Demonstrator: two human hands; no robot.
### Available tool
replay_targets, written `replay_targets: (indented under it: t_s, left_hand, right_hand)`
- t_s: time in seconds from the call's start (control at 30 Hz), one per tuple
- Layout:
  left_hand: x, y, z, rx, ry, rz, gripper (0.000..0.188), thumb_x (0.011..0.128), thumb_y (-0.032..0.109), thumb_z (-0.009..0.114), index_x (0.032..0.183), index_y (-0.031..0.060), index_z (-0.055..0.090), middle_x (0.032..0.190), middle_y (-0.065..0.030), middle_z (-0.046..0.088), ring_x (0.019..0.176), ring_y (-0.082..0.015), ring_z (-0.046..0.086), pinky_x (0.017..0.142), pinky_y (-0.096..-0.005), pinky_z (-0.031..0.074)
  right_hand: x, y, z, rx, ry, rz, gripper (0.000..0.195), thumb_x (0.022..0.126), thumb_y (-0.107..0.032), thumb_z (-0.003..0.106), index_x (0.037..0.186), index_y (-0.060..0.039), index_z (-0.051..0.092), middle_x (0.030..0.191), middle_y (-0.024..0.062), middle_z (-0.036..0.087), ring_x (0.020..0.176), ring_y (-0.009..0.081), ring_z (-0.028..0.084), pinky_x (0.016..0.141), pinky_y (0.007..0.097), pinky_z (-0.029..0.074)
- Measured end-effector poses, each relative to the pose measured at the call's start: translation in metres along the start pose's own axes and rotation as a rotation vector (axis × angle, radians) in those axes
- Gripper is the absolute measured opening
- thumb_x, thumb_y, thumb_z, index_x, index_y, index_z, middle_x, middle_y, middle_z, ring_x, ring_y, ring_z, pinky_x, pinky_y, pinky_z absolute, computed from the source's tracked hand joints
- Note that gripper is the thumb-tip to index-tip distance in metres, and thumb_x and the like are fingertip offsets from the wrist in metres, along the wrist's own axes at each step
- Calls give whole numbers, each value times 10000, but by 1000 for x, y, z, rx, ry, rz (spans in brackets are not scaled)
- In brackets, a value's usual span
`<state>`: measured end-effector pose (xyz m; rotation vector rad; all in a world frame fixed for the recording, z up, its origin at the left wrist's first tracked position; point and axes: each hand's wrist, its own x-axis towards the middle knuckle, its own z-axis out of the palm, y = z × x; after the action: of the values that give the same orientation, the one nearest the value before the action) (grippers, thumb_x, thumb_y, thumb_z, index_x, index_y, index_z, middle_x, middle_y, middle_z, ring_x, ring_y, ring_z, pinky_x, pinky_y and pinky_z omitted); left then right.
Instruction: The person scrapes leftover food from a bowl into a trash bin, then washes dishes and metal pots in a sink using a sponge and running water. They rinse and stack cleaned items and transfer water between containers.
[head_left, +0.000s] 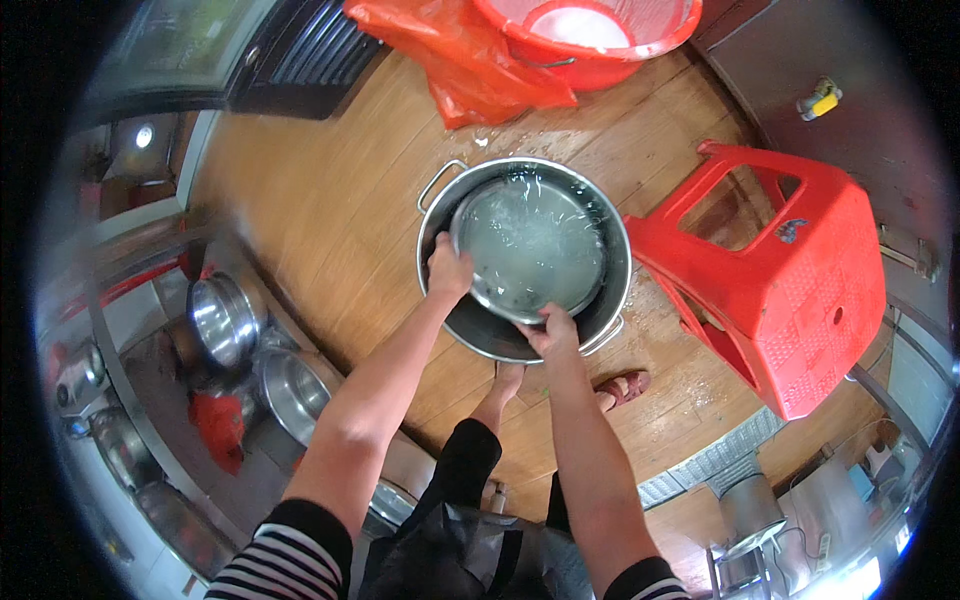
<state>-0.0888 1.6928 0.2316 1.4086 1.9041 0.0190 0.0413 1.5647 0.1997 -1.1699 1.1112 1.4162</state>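
A large steel pot (616, 247) with two loop handles stands on the wooden floor in front of my feet. Within its mouth is a round metal basin (498, 306) full of cloudy water, whose surface is rippling. My left hand (450, 268) grips the basin's left rim, with the thumb up and the other fingers hidden. Lower down, my right hand (553, 330) holds the near rim, its fingers partly under the basin. How deep the basin sits in the pot cannot be told.
Beyond the pot are a red plastic bag (480, 67) and a red bucket (615, 67). A red plastic stool (780, 277) stands at the right. Shelving at the left holds steel bowls (225, 319). Water drops wet the floor (675, 375) around the pot.
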Motion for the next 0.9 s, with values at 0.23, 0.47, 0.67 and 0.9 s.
replay_targets:
  t_s: [0.23, 0.47, 0.67, 0.9]
  left_hand:
    - [-53, -58, -40, -287, 137, 238, 301, 782, 56, 512, 1057, -38, 433, 905, -203, 564, 836, -353, 575, 774, -413, 441]
    - [-165, 68, -123, -555, -144, 201, 354, 797, 2, 525, 1147, -37, 493, 993, -106, 606, 888, -158, 572, 752, -296, 469]
    - [-242, 128, -198, -598, -290, 203, 290, 784, 113, 619, 1051, 47, 528, 909, -32, 585, 767, -119, 567, 598, -258, 478]
    - [-350, 185, -138, -437, -633, 535, 355, 699, -23, 484, 1051, 21, 512, 920, -36, 571, 830, -113, 525, 760, -265, 437]
  right_hand:
    - [-70, 39, -4, -202, 35, -187, 451, 691, 35, 471, 1134, -33, 417, 1055, 166, 486, 930, 333, 539, 699, 513, 517]
    - [-138, 28, -48, -243, -5, -513, 357, 719, 25, 496, 1075, 33, 484, 850, 99, 570, 715, 228, 569, 574, 366, 487]
    - [-321, -9, -80, -185, -312, -569, 315, 783, -22, 541, 1098, -7, 522, 862, 39, 581, 755, 130, 542, 659, 301, 455]
    - [-446, -67, -242, -401, 60, -972, 419, 738, -12, 556, 1151, 25, 493, 927, 79, 605, 806, 147, 565, 706, 283, 470]
